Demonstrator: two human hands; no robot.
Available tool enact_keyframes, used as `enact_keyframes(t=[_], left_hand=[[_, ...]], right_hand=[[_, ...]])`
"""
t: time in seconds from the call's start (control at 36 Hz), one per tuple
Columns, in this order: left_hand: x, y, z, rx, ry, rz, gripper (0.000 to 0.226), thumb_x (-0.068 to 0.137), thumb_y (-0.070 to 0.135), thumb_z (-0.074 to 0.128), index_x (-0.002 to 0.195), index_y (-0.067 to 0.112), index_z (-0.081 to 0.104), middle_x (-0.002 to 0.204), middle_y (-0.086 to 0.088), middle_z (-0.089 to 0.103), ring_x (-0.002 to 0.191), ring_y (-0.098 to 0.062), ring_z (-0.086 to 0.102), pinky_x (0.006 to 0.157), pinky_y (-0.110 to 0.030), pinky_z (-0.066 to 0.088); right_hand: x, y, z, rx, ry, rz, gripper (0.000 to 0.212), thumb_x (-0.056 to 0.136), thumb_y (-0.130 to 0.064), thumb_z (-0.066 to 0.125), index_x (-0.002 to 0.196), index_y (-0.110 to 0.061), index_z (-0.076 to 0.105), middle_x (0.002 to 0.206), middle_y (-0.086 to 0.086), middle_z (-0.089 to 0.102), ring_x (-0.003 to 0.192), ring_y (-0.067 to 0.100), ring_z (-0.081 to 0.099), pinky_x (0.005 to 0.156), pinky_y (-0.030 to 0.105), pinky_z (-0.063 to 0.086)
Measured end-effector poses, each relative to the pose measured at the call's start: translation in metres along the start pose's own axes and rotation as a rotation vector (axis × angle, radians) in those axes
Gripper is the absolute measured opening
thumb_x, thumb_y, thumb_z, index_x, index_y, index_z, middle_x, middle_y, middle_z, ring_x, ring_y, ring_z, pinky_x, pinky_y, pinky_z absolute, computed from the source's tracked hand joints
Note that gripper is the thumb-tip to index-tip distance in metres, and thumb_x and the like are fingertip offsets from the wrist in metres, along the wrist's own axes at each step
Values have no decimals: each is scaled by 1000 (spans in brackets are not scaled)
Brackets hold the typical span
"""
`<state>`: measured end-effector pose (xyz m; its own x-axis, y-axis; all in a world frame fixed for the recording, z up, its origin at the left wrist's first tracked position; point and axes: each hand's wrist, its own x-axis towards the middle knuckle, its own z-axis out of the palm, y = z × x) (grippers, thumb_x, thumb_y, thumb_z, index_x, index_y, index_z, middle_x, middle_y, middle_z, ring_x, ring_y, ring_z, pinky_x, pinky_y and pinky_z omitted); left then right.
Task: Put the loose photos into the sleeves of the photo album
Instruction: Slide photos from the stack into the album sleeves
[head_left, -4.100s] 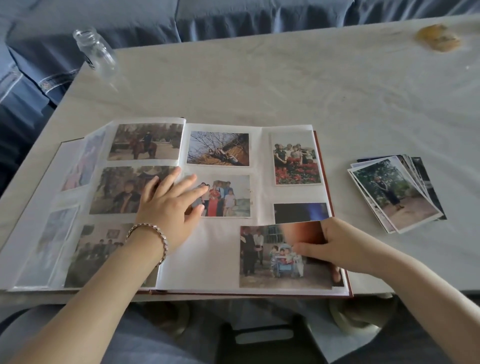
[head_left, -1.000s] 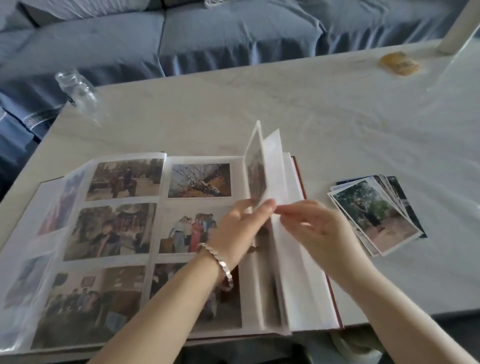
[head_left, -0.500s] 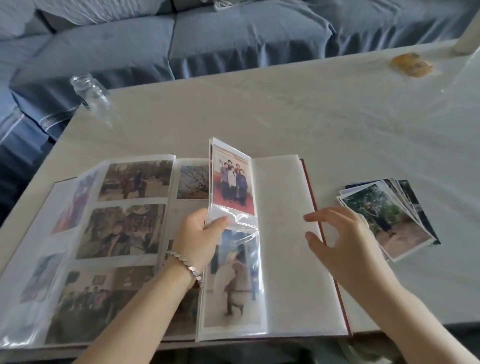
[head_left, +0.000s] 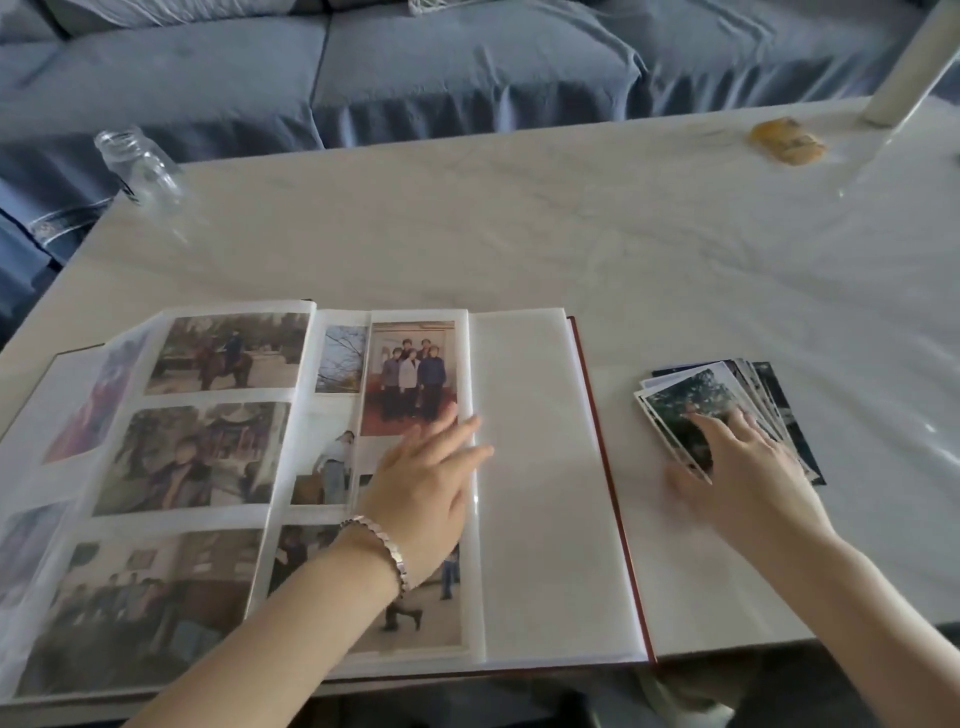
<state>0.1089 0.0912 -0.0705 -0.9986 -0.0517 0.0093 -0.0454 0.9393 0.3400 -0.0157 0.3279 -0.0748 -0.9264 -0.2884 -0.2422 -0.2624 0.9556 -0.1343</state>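
The photo album (head_left: 540, 519) lies open at the table's near edge, its right-hand page a blank white sleeve sheet. My left hand (head_left: 426, 483) presses flat with straight fingers on the turned leaf, just below a portrait photo of a group (head_left: 410, 374). A fanned stack of loose photos (head_left: 691, 410) lies on the table to the right of the album. My right hand (head_left: 737, 467) rests on that stack, fingers spread over the top photo and thumb at its near edge.
A clear glass jar (head_left: 137, 163) stands at the table's far left corner. A yellow object (head_left: 787, 139) lies at the far right beside a white post (head_left: 904, 62). A blue sofa (head_left: 415, 67) runs behind the marble table (head_left: 519, 234).
The leaf that my left hand held upright has been laid flat to the left. My right hand has moved from above the blank page to the stack of loose photos.
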Motion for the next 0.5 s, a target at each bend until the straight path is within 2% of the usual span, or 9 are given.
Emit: enact_keyframes(t=[0.06,0.14,0.22,0.31,0.39,0.44,0.47,0.5], left_hand=[[6,7,-1,83,-175,-15,43,99,26,37,142,28,34,155,12,14,143,-6,-1,117,-32,-4],[14,13,-3,207,-269,-56,49,99,39,29,146,32,19,156,14,6,143,-6,-5,114,-32,-9],[17,14,-6,247,-228,-102,48,100,31,27,147,31,18,155,13,9,143,-6,0,116,-35,-6],[17,13,-6,248,-218,-132,50,98,23,29,147,32,17,155,14,7,143,-5,-2,117,-36,-4],[17,10,-7,243,-206,-150,53,96,19,30,146,33,19,156,16,6,143,-5,-5,116,-33,-5],[16,10,-8,245,-197,-146,52,97,18,30,146,33,21,155,16,7,143,-5,-5,115,-32,-7],[15,9,-8,244,-196,-143,52,97,17,30,146,32,22,155,16,8,143,-5,-5,114,-31,-8],[14,9,-8,241,-190,-137,51,97,16,30,145,31,24,155,15,10,143,-5,-4,114,-30,-8]], right_hand=[[-1,2,-2,-8,19,-26,61,89,-46,53,141,-17,37,146,7,36,134,25,35,106,35,30],[-3,4,-8,-26,14,-50,61,87,-47,56,138,-18,40,141,1,43,127,22,43,100,29,33],[-3,5,-13,-6,3,-40,64,86,-48,58,140,-21,38,142,-3,42,125,20,44,96,27,35],[-4,6,-18,2,-18,-41,61,88,-48,56,140,-23,38,141,-5,43,124,19,45,92,26,36],[-6,5,-23,-25,-52,-59,48,92,-43,49,135,-22,43,134,-4,49,116,19,50,84,26,37],[-8,4,-24,-24,-20,-77,23,95,-32,43,111,-21,54,117,2,58,94,25,55,73,29,38],[-8,3,-25,-8,5,-75,14,95,-26,40,92,-19,53,102,5,61,80,27,52,66,30,37],[-8,3,-25,5,29,-66,18,94,-21,39,78,-18,47,88,6,62,71,28,48,61,31,38]])
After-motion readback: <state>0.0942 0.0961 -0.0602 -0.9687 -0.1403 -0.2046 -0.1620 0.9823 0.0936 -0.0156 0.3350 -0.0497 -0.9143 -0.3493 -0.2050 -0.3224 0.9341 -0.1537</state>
